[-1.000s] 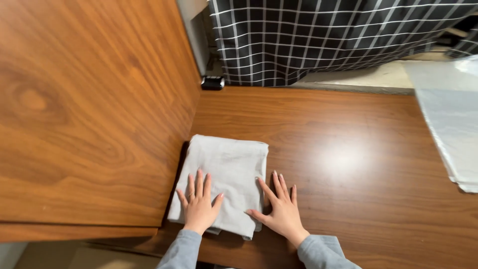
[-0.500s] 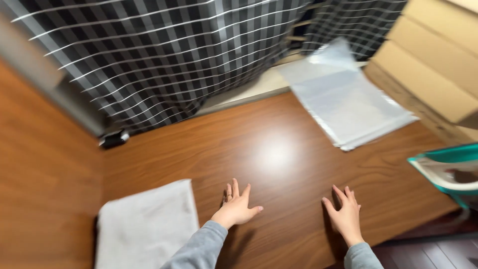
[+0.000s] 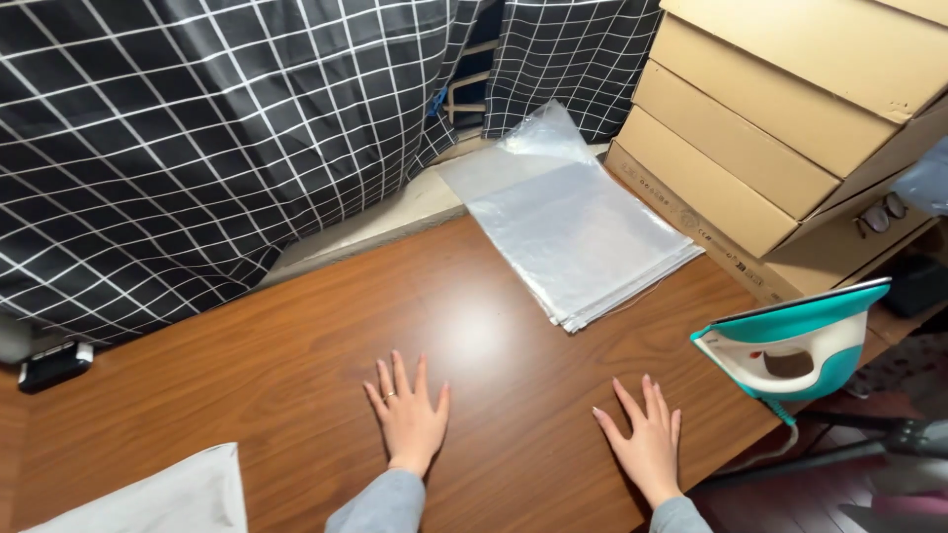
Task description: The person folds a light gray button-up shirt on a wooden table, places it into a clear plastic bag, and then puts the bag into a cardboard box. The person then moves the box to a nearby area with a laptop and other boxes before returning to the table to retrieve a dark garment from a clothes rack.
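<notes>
A brown wooden table (image 3: 296, 336) stands against a black checked curtain (image 3: 197, 128), with stacked cardboard boxes (image 3: 780, 128) at the right. The left hand (image 3: 410, 419) and right hand (image 3: 647, 444) lie flat and spread on bare wood, gripping nothing. Nearest ahead lies a stack of clear plastic bags (image 3: 568, 232); a teal iron (image 3: 795, 341) stands at the right edge. Keep sleeves clear of the iron. A folded white cloth (image 3: 168, 498) lies at the lower left.
</notes>
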